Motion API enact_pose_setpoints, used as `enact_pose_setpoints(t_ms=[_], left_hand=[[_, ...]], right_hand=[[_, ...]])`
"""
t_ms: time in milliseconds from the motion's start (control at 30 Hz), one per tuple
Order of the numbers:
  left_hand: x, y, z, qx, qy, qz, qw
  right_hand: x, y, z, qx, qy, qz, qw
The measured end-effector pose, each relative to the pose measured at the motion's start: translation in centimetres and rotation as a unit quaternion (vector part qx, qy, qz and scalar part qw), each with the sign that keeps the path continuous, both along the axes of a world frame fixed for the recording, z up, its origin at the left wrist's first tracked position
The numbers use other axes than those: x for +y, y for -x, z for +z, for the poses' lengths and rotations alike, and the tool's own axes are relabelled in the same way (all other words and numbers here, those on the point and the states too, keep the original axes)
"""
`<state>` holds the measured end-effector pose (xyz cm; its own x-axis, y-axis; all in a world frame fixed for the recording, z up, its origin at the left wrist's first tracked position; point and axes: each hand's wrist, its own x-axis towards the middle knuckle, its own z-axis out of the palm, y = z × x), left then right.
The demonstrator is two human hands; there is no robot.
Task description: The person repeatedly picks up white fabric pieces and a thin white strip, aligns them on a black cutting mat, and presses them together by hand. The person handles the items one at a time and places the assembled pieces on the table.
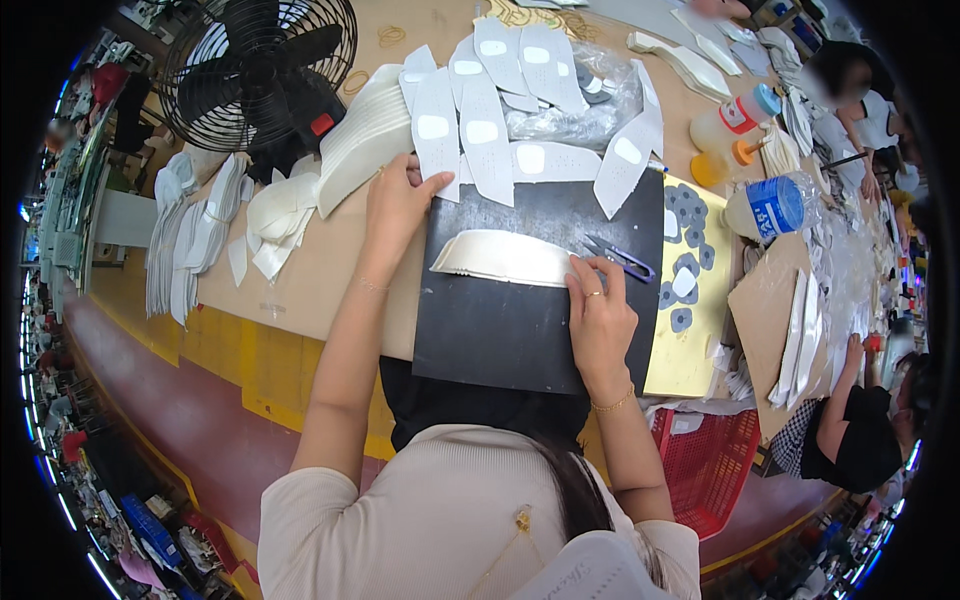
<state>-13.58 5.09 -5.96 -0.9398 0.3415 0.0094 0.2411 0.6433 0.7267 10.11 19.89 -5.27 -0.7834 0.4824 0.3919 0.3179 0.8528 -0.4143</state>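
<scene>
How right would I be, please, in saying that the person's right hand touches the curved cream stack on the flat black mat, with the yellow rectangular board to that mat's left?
One side is wrong: the head view shows the yellow rectangular board to the right of the flat black mat. The person's right hand does touch the curved cream stack on that mat.

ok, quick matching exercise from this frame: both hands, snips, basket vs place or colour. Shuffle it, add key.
1. Left hand
2. Right hand
3. Snips
4. Basket

A. At the right end of the curved cream stack
B. Red, with perforated sides
C. At the lower end of a patched pale piece
D. On the black mat, beyond the right hand

Pairs: 1-C, 2-A, 3-D, 4-B
</scene>
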Motion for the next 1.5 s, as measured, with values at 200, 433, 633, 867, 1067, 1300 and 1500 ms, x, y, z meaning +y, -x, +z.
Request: enact_pose_setpoints(t_ms=[200,433,633,867,1067,1300,1500], left_hand=[[0.3,0.5,2.4,0.096,-0.119,0.011,0.988],[-0.6,-4.9,16.2,-0.012,-0.265,-0.149,0.952],[-4.0,-12.8,17.1,-0.32,-0.385,-0.312,0.808],[-4.3,-15.0,3.4,-0.228,-0.068,-0.262,0.935],[-5.0,-14.4,4.8,-0.017,0.06,-0.213,0.975],[-2.5,-13.0,5.3,0.108,-0.106,-0.16,0.975],[-4.5,-11.8,6.9,-0.228,-0.201,-0.228,0.925]], right_hand=[[0.7,-0.2,-0.2,0.018,0.099,0.005,0.995],[3.0,0.1,0.2,0.03,0.309,0.01,0.951],[4.4,0.7,1.6,-0.077,0.406,0.008,0.91],[7.1,1.1,2.1,-0.118,0.487,0.07,0.862],[3.9,-0.3,6.0,-0.038,0.364,0.086,0.927],[1.0,-3.2,8.0,0.086,0.298,0.137,0.941],[1.0,-7.3,7.4,0.069,0.515,0.015,0.854]])
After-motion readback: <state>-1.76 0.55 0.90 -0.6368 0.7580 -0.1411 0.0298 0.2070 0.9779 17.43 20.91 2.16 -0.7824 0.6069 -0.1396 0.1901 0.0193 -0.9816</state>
